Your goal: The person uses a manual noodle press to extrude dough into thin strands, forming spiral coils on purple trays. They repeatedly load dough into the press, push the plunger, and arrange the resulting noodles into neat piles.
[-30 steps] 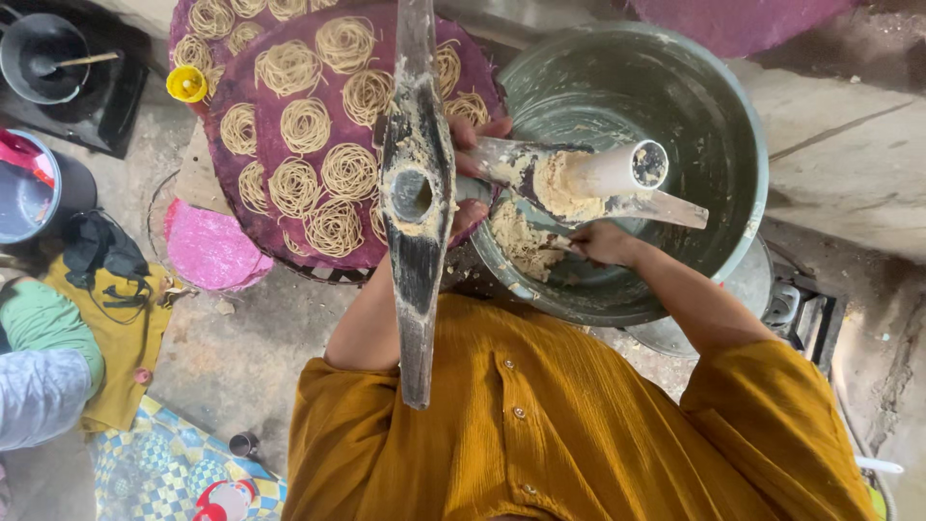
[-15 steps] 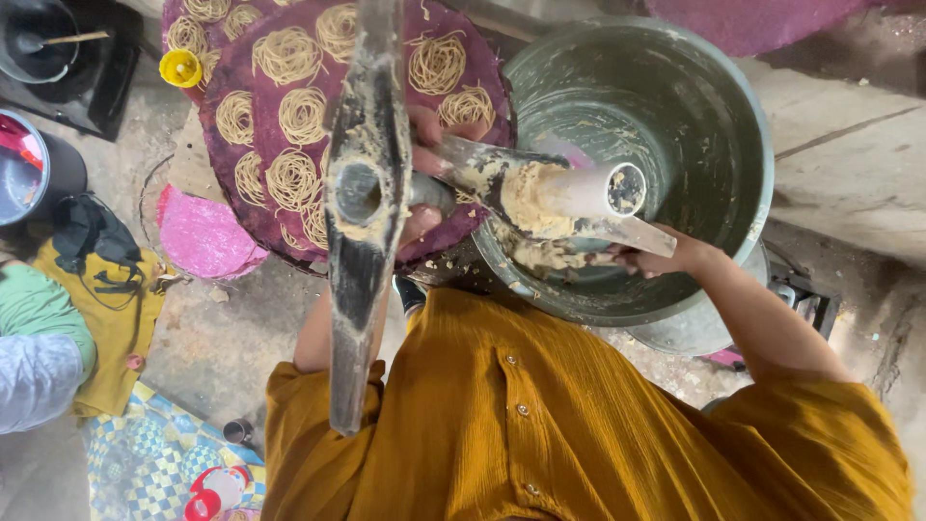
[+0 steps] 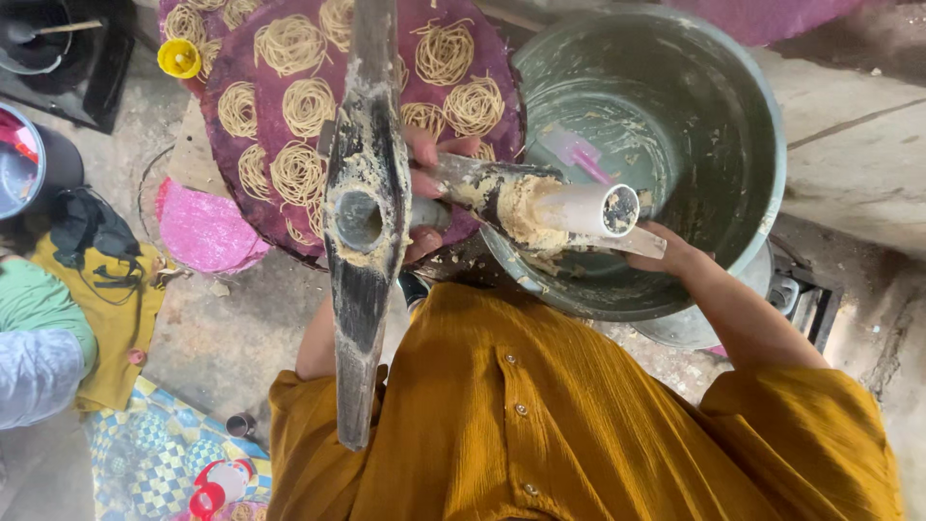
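The left hand (image 3: 424, 193) is closed around the dough-smeared barrel of a noodle press (image 3: 492, 198), its fingers wrapped over the metal tube just beside the wooden crossbar (image 3: 362, 222). That crossbar, a long dark handle with a round hole at its middle and pale dough caked on it, runs away from and toward the body on the left side of this hand. The press plunger (image 3: 588, 207), a pale cylinder with an open end, sticks out to the right of the left hand, with a lump of dough (image 3: 521, 212) packed where it meets the barrel. The right hand (image 3: 670, 253) sits at the far end of the plunger, touching a flat strip below it; whether its fingers are curled shut cannot be told from here. Beyond the right hand stands a large grey-green basin (image 3: 733, 116), smeared inside, with a pink spatula (image 3: 579, 154) lying in it. Beyond the left hand lies a round purple mat (image 3: 241, 58) covered with coiled noodle nests (image 3: 294, 174).
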